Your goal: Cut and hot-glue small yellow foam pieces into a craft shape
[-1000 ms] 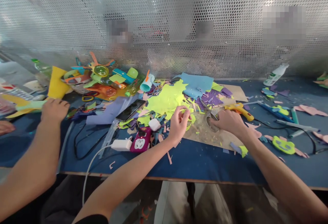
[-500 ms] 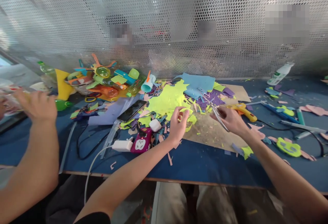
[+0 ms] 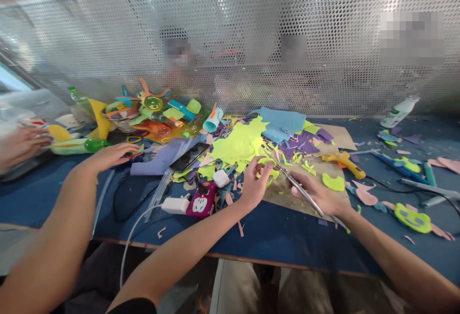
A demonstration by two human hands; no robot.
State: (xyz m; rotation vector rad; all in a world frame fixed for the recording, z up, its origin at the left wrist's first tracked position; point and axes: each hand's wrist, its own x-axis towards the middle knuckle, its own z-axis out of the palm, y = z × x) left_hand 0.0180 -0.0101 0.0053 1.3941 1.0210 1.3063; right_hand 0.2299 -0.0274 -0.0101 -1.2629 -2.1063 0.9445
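Note:
My left hand (image 3: 257, 183) pinches a small lime-green piece of sheet material (image 3: 268, 161), which looks like felt or foam. In my right hand (image 3: 316, 193) are silver scissors (image 3: 304, 190), their narrow tips reaching up to the lime piece; my fingers partly hide the handles. A large lime-green sheet (image 3: 237, 142) with a ragged edge lies just beyond my left hand. Below my right hand spreads brown paper (image 3: 287, 194) with small clippings on it. A rounded lime cut-out (image 3: 333, 182) rests beside my right hand.
A yellow glue gun (image 3: 347, 163) with a black cord lies to the right. To the left are a phone (image 3: 189, 156), a magenta adapter (image 3: 201, 200) and a white charger (image 3: 175, 205). A co-worker's arm (image 3: 68, 223) reaches in from the left. A perforated metal panel (image 3: 233, 84) stands behind.
My right hand and the scissors have come lower, the tips now at the lime piece. A rounded lime cut-out now shows beside my right hand. The co-worker's near hand has moved right and down.

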